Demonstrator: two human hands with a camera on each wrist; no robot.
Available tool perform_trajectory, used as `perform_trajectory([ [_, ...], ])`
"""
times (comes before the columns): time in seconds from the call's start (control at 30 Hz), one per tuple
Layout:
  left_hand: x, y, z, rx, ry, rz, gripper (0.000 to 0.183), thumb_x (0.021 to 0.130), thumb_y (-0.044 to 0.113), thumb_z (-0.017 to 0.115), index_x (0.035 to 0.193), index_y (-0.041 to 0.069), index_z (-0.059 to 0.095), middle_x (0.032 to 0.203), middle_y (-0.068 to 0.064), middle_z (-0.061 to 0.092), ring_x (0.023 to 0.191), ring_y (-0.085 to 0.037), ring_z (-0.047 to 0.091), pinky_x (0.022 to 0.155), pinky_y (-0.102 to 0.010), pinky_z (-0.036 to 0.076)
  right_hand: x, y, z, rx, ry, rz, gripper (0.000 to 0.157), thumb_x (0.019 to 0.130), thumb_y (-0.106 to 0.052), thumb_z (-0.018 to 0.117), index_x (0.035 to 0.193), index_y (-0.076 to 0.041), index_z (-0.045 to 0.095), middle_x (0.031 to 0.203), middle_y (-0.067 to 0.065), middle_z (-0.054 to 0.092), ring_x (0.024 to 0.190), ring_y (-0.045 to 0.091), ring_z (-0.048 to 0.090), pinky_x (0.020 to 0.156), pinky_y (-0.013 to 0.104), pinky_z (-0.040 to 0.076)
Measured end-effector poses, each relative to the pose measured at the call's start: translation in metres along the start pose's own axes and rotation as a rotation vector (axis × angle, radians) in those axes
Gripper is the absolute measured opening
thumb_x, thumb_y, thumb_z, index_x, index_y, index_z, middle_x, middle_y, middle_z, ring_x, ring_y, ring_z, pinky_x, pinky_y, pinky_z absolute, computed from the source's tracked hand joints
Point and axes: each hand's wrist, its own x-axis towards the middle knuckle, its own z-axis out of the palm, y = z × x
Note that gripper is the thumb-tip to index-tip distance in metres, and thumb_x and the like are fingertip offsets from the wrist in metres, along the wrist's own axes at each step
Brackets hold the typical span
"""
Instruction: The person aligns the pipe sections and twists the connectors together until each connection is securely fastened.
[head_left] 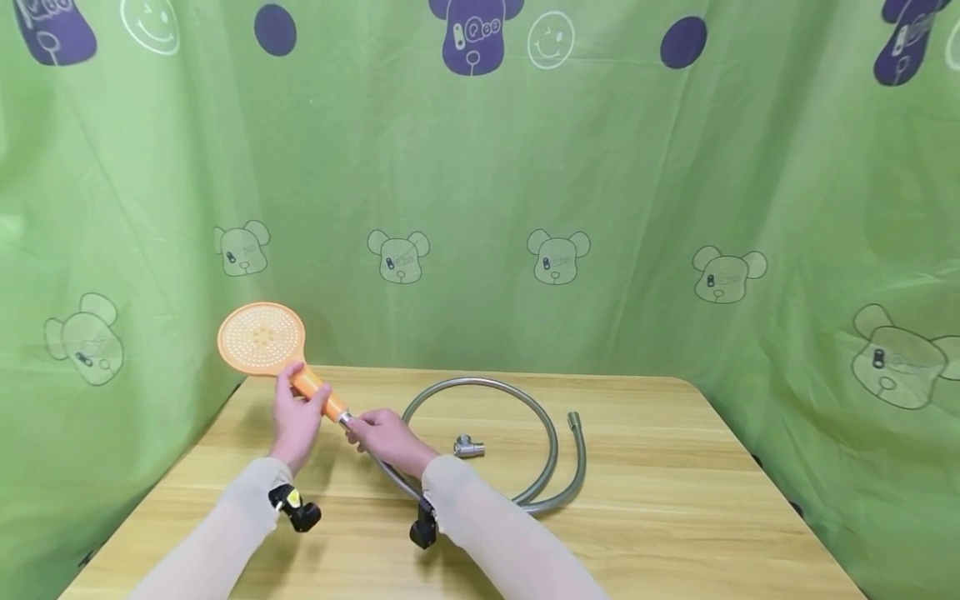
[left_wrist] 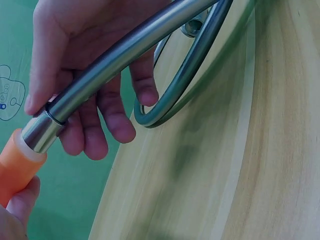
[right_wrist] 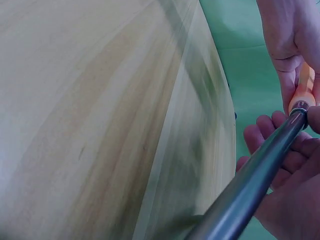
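An orange shower head with a pale, dotted spray face is held up above the table's left side. My left hand grips its orange handle. At the handle's lower end, my right hand pinches the metal end fitting of a grey shower hose between thumb and fingers. In the left wrist view the fitting meets the handle's end with no gap showing. The hose runs from there under the right forearm and loops on the table; its other end lies free at the right.
A small chrome tee-shaped valve lies on the wooden table inside the hose loop. Green curtain with bear prints surrounds the table at the back and sides. Wrist cameras are strapped to both sleeves.
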Motion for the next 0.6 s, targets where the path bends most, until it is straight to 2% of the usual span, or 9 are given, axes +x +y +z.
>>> perform_trajectory([
  [0.17, 0.0, -0.001, 0.001, -0.001, 0.006, 0.009, 0.065, 0.097, 0.009, 0.064, 0.153, 0.018, 0.032, 0.127, -0.017, 0.045, 0.098, -0.023, 0.054, 0.075, -0.017, 0.055, -0.004, -0.002, -0.001, -0.072, 0.024, -0.058, 0.034, 0.092, -0.042, 0.071, 0.107, -0.011, 0.069, 0.093, -0.001, 0.067, 0.075, 0.011, 0.06, 0.063, 0.026, 0.052],
  [0.3, -0.003, 0.0, 0.002, 0.001, 0.007, 0.006, 0.064, 0.096, 0.008, 0.064, 0.152, 0.018, 0.033, 0.126, -0.017, 0.045, 0.096, -0.022, 0.054, 0.075, -0.017, 0.055, -0.007, -0.004, 0.0, -0.116, 0.074, -0.089, 0.026, 0.088, -0.034, 0.077, 0.098, -0.015, 0.063, 0.086, -0.004, 0.062, 0.065, 0.008, 0.054, 0.054, 0.024, 0.049],
  [0.43, -0.003, 0.002, 0.003, -0.004, 0.004, 0.0, 0.065, 0.096, 0.009, 0.065, 0.152, 0.018, 0.032, 0.126, -0.017, 0.045, 0.095, -0.022, 0.055, 0.075, -0.018, 0.056, -0.009, -0.008, 0.003, -0.125, 0.103, -0.069, 0.018, 0.092, -0.029, 0.073, 0.093, -0.016, 0.061, 0.08, -0.001, 0.061, 0.056, 0.007, 0.051, 0.046, 0.023, 0.045],
  [0.6, -0.003, 0.002, 0.001, 0.0, 0.008, 0.01, 0.065, 0.096, 0.009, 0.065, 0.152, 0.018, 0.032, 0.126, -0.016, 0.045, 0.094, -0.021, 0.055, 0.074, -0.018, 0.055, -0.007, -0.012, 0.006, -0.091, 0.078, -0.03, 0.019, 0.098, -0.03, 0.064, 0.088, -0.014, 0.065, 0.082, 0.007, 0.066, 0.06, 0.01, 0.053, 0.05, 0.024, 0.043],
])
